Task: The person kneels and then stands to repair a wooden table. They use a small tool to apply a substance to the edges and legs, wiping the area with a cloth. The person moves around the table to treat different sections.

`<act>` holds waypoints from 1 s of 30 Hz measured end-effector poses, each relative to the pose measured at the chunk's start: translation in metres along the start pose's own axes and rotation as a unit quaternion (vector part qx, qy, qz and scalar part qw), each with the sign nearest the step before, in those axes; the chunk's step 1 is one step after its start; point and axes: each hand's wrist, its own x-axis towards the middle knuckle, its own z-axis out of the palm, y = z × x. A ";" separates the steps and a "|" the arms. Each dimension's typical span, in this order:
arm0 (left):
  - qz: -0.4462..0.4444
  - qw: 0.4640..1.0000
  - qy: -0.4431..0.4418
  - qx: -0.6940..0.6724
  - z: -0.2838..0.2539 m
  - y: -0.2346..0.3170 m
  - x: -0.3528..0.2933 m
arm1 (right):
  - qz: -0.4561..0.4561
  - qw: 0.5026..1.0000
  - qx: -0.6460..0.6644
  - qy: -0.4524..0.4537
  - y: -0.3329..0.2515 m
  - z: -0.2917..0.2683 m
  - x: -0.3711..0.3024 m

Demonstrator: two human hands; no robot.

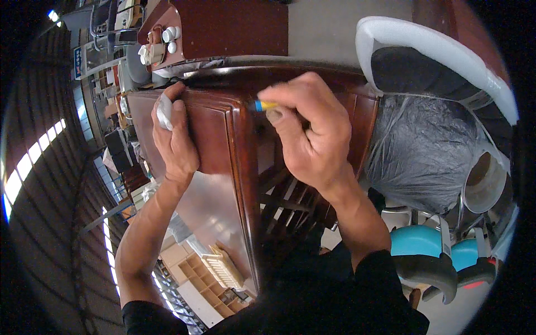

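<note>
A polished dark red-brown piece of wooden furniture [209,134] with a moulded edge stands right before me. At its far corner, my right hand [315,131] pinches a short yellow-and-blue stick, like a crayon or marker [264,105], between thumb and fingers. The stick's blue end points left and meets or nearly meets the moulded edge; I cannot tell which. My left hand [177,137] is closed around a white wad, perhaps cloth or tissue [163,113], and rests on the panel's far left part.
Dark plastic wrapping [424,151] covers a seat on the right, beside a white-padded curved frame [374,30]. Teal seats [416,240] stand at lower right. Small white containers [170,34] sit on a reddish tray at the far left. A pale wooden shelf unit [209,279] shows at lower left.
</note>
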 end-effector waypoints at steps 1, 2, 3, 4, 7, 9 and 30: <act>-0.006 1.000 -0.001 -0.012 0.001 0.000 -0.001 | 0.004 1.000 0.005 0.004 -0.001 0.001 0.005; -0.012 1.000 -0.002 -0.024 0.002 -0.001 -0.001 | 0.007 1.000 0.010 0.008 -0.001 0.002 0.008; -0.017 0.999 0.000 -0.035 0.002 -0.001 -0.001 | 0.001 1.000 0.008 0.009 0.002 0.003 0.008; -0.014 1.000 0.004 -0.020 0.002 -0.002 -0.002 | 0.001 1.000 0.001 0.001 0.001 0.002 0.005; -0.007 1.000 0.009 0.002 0.001 -0.004 -0.003 | 0.017 1.000 0.005 -0.001 -0.006 -0.001 -0.008; -0.010 1.000 0.003 -0.010 0.001 -0.003 -0.001 | -0.011 1.000 0.002 0.010 -0.001 0.002 0.001; -0.016 0.999 -0.011 -0.033 0.002 -0.001 0.001 | -0.011 1.000 0.007 0.013 0.004 0.004 0.009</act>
